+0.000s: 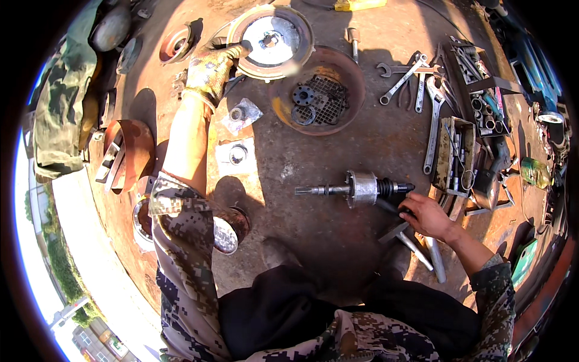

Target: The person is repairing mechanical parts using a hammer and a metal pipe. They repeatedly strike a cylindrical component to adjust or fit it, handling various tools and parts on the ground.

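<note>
My left hand [208, 71], in a dirty work glove, grips the left rim of a round metal cover [294, 45] with a shiny inner face and a hole at its centre. The cover is tilted and partly overlaps a rusty round pan [356, 99]. In the pan lie a black grid, a dark flange [303, 95] and a ring. My bare right hand [427, 216] is closed, its fingers curled beside the black end of a splined shaft assembly [362, 189]. What those fingers hold is hidden. Metal bars [415, 250] lie just below that hand.
Wrenches [433, 123] lie at the right beside metal boxes of sockets and tools [455, 154]. Small ring parts on plastic bags [238, 154] lie near my left forearm. A rusty drum-shaped part [136, 151] and a green cloth [66, 102] are at the left. A socket tool [354, 45] stands beyond the pan.
</note>
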`<state>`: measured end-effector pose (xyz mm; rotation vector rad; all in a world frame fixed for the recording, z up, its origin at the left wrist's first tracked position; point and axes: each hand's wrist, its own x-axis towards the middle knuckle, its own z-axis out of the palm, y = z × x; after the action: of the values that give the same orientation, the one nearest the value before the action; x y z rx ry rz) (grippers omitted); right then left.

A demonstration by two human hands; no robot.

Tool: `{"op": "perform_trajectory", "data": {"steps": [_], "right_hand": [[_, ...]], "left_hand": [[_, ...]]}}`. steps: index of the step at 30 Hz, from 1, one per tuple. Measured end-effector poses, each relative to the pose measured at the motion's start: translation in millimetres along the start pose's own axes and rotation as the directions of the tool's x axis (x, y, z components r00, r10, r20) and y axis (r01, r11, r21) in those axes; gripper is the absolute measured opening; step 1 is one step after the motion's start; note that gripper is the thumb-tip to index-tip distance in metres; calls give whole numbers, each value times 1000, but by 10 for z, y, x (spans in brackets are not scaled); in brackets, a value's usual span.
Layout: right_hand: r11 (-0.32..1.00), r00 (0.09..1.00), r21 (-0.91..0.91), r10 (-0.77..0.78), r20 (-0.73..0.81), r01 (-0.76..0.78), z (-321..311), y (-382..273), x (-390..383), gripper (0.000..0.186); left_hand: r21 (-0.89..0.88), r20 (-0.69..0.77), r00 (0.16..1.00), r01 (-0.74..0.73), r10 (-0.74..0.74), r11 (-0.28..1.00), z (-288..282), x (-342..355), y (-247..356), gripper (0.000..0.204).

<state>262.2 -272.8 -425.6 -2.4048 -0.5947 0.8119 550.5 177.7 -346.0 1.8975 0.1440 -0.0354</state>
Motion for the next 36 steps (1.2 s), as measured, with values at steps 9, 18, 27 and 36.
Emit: {"op": "perform_trajectory", "data": {"steps": [9,18,27,36], "right_hand": [[1000,1000,-3,17,-7,-17,-48,-21,-28,19],[999,999,35,41,-4,-41,-39,18,-14,19],[994,997,79,68,20,-69,-36,-43,182,18],[992,996,90,84,15,-85,-57,-43,201,18]], "left_hand": [[8,-1,999,-33,33,999,328,-212,-83,31],[-74,39,996,-71,74,995,524,-264,-421,28],[74,-15,963,-266,268,961,637,-337,-530,21],[357,21,637,-725,771,589,562,-466,-532,33]]}}
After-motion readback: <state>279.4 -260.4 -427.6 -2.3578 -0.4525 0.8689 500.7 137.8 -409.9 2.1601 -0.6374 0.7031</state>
